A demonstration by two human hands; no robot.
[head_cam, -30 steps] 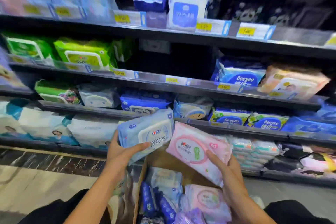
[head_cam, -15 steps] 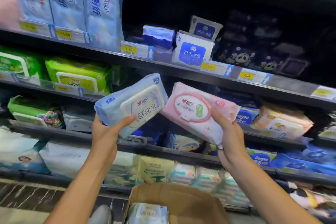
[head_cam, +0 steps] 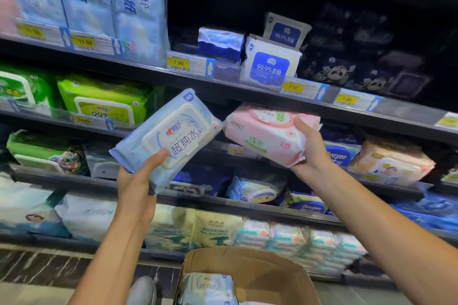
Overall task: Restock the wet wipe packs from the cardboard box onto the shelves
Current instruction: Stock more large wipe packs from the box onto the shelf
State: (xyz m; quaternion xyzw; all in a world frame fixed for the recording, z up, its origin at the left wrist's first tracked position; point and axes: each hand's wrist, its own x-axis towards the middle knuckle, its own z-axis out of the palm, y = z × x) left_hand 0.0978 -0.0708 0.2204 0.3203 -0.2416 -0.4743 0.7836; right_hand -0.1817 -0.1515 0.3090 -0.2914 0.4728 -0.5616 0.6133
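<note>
Pale blue pack (head_cam: 168,136) white lid; pink pack (head_cam: 267,134); lime-green packs (head_cam: 104,104); brown cardboard box (head_cam: 260,270); yellow price tags (head_cam: 178,62).

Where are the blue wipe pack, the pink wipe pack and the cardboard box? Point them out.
blue wipe pack (head_cam: 173,135): head view, on its white flip lid.
pink wipe pack (head_cam: 262,135): head view, on its front face.
cardboard box (head_cam: 272,277): head view, on its inner back wall.

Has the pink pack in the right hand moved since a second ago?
Yes. The pink pack has gone up and away from the cardboard box, now just under the shelf edge with the 3.90 price tag.
</note>
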